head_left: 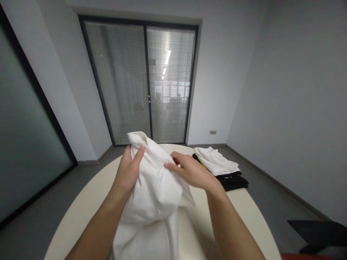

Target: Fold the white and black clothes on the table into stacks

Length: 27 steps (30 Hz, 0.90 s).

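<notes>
Fingers on the left hand and right hand are pinching this white cloth up over the round table, but most are tucked outta sight and the cloth's lower end gets cut off.

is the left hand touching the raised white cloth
Touching: the head view shows the left hand gripping the white cloth, its thumb lying over the front near the top edge.

You have two hands and one white garment above one counter, one clothes stack on it, and two blind-covered panels and one wall plate beyond it.
</notes>
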### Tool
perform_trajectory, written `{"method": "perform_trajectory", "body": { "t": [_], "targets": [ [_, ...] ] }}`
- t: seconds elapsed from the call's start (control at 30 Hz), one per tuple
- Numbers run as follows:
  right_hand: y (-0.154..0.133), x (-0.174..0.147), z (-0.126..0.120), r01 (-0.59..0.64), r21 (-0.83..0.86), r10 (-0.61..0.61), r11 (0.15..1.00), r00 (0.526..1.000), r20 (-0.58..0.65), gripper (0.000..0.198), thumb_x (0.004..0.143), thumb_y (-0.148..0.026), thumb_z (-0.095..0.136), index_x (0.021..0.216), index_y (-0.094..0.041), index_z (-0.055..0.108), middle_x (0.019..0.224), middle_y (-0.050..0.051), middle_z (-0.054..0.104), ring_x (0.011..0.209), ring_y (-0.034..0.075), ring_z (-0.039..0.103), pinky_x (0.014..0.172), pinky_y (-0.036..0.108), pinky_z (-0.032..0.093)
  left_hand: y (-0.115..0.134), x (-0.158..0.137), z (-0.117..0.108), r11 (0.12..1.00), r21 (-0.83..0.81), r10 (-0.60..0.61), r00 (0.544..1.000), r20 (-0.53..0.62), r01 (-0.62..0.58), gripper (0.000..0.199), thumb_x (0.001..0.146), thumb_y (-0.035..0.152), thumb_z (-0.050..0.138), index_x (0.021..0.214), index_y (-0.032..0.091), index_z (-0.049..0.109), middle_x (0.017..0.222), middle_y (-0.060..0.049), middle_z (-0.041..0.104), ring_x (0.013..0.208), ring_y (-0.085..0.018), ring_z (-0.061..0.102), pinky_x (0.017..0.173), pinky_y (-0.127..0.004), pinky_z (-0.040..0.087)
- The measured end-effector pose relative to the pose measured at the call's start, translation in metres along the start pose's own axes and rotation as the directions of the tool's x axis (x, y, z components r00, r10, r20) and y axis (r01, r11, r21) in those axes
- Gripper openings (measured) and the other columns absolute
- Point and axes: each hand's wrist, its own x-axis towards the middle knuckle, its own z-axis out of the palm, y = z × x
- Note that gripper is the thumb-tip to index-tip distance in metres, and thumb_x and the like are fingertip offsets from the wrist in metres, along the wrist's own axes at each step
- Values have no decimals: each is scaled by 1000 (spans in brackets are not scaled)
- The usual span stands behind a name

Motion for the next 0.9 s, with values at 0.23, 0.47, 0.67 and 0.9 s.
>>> {"method": "perform_trajectory", "body": {
  "t": [0.23,0.47,0.67,0.9],
  "targets": [
    [-11,12,10,81,326,97,942,863,-495,34,98,-50,43,79,-22,48,71,-3,50,66,14,46,61,25,34,0,-19,16,985,141,31,906,422,-99,63,78,39,75,135,23,53,141,-11,55,122,-27,57,104,-38,42],
    [7,14,2,99,450,167,888,841,-514,38,94,-54,49,73,-21,50,68,-4,49,65,14,45,60,24,36,-16,-17,25,982,187,-64,949,308,6,38,86,51,61,83,15,71,77,-4,72,76,-23,67,68,-28,49],
    [54,7,-39,116,451,390,885,343,-855,45,94,-60,41,85,-19,60,78,1,61,75,17,56,70,29,44,-14,25,-5,919,-391,-68,956,-286,-52,38,80,47,72,100,15,71,93,-6,74,86,-19,70,80,-26,54],
    [35,-6,-42,-177,211,275,961,613,-741,47,97,-62,33,84,-22,55,88,7,63,85,22,57,76,34,42,-1,3,3,955,-294,38,998,-44,-49,43,78,41,75,113,17,68,104,-6,74,102,-23,68,88,-28,53]
  ]
}}
